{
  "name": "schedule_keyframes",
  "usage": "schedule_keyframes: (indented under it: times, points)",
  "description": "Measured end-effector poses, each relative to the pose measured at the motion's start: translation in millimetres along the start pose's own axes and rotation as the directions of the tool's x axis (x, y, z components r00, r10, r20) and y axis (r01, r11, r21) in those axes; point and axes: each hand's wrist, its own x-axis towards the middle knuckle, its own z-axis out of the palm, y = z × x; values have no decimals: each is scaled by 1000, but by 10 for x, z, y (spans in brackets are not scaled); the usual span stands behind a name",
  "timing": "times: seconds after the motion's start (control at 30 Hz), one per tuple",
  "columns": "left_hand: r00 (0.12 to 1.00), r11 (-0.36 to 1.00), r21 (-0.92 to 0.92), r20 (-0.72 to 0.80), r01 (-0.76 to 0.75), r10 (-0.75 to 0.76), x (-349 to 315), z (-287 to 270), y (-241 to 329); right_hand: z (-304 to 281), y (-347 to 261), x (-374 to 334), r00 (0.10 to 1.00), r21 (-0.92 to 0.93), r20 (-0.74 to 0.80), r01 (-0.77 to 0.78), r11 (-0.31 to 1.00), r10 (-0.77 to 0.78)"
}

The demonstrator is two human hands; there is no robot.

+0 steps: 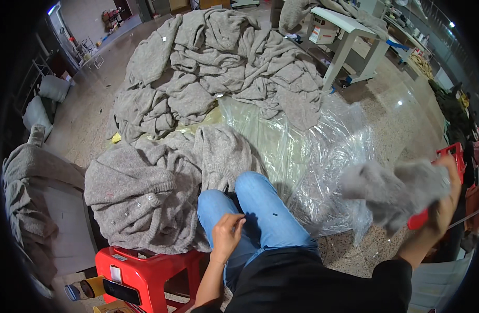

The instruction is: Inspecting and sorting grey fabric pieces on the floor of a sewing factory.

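Observation:
My right hand point(448, 193) is raised at the far right and grips a grey knitted garment point(393, 190), which is blurred by motion and hangs out to the left of the hand. My left hand point(227, 235) hovers over my left knee in blue jeans point(260, 208), fingers loosely curled, holding nothing. A heap of grey knitwear point(140, 193) lies just left of my knees. A much larger pile of the same grey knitwear point(223, 62) covers the floor further ahead.
Clear plastic sheeting point(312, 151) spreads over the floor in front of me. A red plastic stool point(145, 271) stands at the lower left, another red stool point(453, 156) behind my right hand. A white work table point(349, 36) stands at the back right. More grey knitwear point(25, 182) lies left.

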Motion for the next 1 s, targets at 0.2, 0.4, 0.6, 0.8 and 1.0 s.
schedule_keyframes:
  times: [0.2,0.4,0.6,0.8,1.0]
  points:
    - [960,967,31,-135,252,-246,-418,-204,-148,1141,1602,1563,965,-98,113,-224,970,235]
    - [919,931,69,-201,359,-340,-513,-286,-146,1654,2245,3624,879,-107,-458,-205,973,135]
    - [924,938,86,-221,337,-312,-420,-211,-158,1941,1544,4483,892,47,-451,36,998,-11]
    - [921,930,80,-193,360,-340,-465,-181,-194,3231,2136,2902,966,46,255,33,998,-43]
    - [862,919,57,-375,389,-342,-506,-344,-497,3949,2299,93,417,-20,893,-341,940,170]
